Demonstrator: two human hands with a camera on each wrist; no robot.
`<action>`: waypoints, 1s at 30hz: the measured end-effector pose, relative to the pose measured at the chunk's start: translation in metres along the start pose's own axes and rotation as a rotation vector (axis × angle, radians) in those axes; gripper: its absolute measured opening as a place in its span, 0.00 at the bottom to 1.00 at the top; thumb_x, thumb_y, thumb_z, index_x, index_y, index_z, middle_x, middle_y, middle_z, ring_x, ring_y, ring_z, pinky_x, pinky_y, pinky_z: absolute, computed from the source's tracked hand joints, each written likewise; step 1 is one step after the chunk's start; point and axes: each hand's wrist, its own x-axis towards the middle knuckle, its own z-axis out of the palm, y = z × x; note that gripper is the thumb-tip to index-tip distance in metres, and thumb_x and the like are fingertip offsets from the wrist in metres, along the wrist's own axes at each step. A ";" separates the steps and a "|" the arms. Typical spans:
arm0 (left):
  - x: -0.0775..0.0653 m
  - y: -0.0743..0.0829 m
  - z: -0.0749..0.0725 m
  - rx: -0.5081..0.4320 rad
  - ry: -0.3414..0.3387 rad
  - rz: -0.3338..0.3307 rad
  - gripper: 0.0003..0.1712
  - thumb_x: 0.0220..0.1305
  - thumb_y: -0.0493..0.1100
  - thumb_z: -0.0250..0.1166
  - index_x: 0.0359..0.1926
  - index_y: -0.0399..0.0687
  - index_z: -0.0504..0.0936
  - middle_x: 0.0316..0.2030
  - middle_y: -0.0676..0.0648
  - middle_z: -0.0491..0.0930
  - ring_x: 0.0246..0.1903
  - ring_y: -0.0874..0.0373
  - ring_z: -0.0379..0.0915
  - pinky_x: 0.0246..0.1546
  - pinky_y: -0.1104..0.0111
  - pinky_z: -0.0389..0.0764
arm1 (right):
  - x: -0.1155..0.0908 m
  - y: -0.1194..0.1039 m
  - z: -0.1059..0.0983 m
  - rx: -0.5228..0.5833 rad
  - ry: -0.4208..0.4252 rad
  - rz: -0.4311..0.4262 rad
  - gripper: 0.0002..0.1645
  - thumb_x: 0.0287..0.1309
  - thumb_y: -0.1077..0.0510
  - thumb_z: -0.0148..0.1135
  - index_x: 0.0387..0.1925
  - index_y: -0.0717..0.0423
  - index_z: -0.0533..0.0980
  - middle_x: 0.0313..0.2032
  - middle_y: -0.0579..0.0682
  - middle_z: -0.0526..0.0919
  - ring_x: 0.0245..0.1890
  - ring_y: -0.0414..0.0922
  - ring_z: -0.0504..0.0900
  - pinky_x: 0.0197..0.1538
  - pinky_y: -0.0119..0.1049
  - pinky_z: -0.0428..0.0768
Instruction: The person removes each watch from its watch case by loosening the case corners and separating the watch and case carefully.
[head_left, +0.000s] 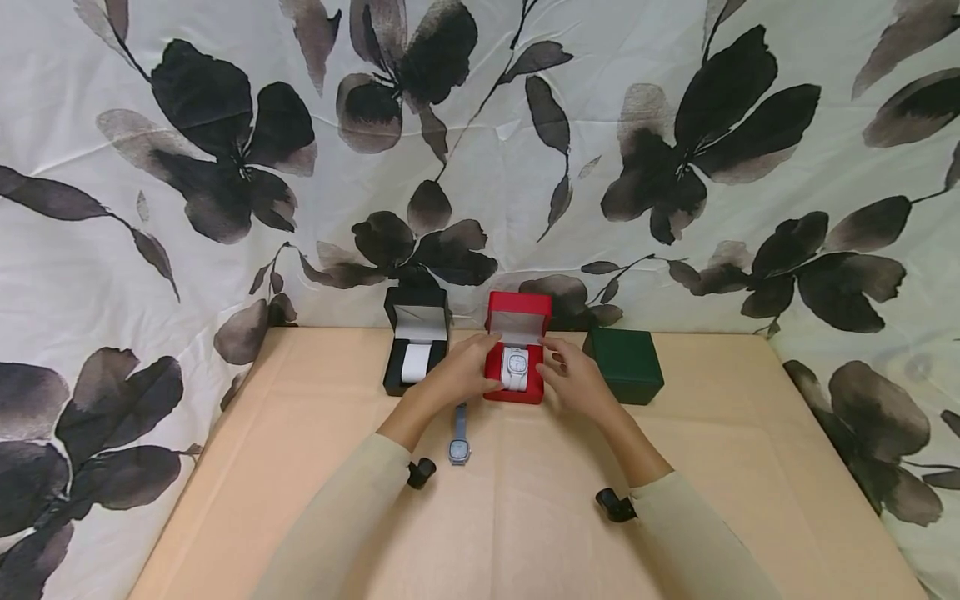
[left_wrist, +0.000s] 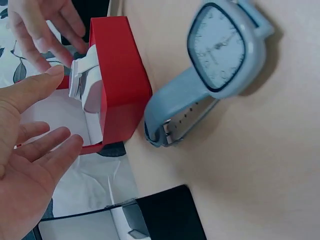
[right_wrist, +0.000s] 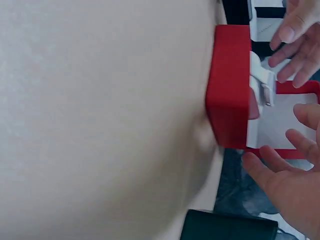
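Observation:
A red watch box point(head_left: 536, 390) stands with its lid up, and a white watch point(head_left: 516, 363) sits round the pillow inside it. On its left side is my left hand point(head_left: 462, 367), fingers spread, with the thumb close by the box's rim. My right hand point(head_left: 576, 375) is at the right side, its fingers loosely spread and pointing toward the box. In the left wrist view, the left hand's thumb point(left_wrist: 42, 86) extends beside the white watch and neither hand holds anything. A blue-grey watch point(head_left: 460, 450) lies on the table just in front of the left hand.
Left of the red box, a black watch box point(head_left: 393, 375) stands open with a white pillow point(head_left: 416, 363) in it. On the right is a closed green box point(head_left: 626, 367). All stand toward the back edge of the peach-coloured table point(head_left: 735, 433), before a floral cloth point(head_left: 517, 183).

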 end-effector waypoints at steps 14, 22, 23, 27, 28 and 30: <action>0.019 0.004 0.007 0.190 -0.056 0.034 0.44 0.61 0.45 0.77 0.74 0.38 0.68 0.71 0.40 0.71 0.71 0.47 0.67 0.73 0.59 0.70 | 0.010 0.024 0.021 -0.086 0.013 -0.033 0.33 0.69 0.57 0.65 0.72 0.58 0.68 0.66 0.64 0.75 0.66 0.61 0.76 0.69 0.58 0.75; 0.032 0.002 0.010 0.232 -0.085 0.015 0.44 0.60 0.46 0.77 0.73 0.38 0.69 0.69 0.40 0.72 0.69 0.47 0.67 0.73 0.60 0.70 | 0.015 0.029 0.019 -0.130 -0.005 -0.038 0.37 0.67 0.59 0.66 0.74 0.61 0.66 0.69 0.65 0.71 0.69 0.63 0.71 0.70 0.59 0.74; 0.034 0.002 0.011 0.243 -0.085 0.018 0.44 0.60 0.46 0.77 0.73 0.38 0.70 0.69 0.40 0.73 0.69 0.47 0.67 0.73 0.60 0.71 | 0.016 0.030 0.018 -0.133 -0.008 -0.034 0.37 0.67 0.59 0.66 0.74 0.61 0.66 0.69 0.65 0.71 0.70 0.63 0.70 0.70 0.59 0.74; 0.038 0.000 0.013 0.294 -0.090 0.036 0.44 0.59 0.48 0.78 0.72 0.38 0.71 0.67 0.41 0.74 0.66 0.47 0.69 0.71 0.61 0.73 | 0.018 0.030 0.017 -0.141 -0.011 -0.035 0.38 0.67 0.58 0.66 0.74 0.62 0.65 0.69 0.66 0.71 0.70 0.63 0.70 0.70 0.58 0.74; 0.039 0.000 0.013 0.303 -0.091 0.040 0.44 0.59 0.49 0.78 0.71 0.38 0.71 0.66 0.41 0.74 0.66 0.47 0.69 0.71 0.61 0.73 | 0.019 0.030 0.017 -0.141 -0.010 -0.038 0.37 0.67 0.58 0.66 0.74 0.63 0.66 0.69 0.66 0.71 0.70 0.63 0.70 0.70 0.58 0.73; 0.040 0.001 0.013 0.325 -0.094 0.046 0.44 0.59 0.49 0.78 0.71 0.38 0.71 0.66 0.41 0.75 0.65 0.47 0.69 0.70 0.61 0.74 | 0.019 0.029 0.016 -0.140 -0.012 -0.046 0.37 0.67 0.59 0.66 0.74 0.64 0.66 0.69 0.67 0.71 0.70 0.63 0.71 0.70 0.58 0.73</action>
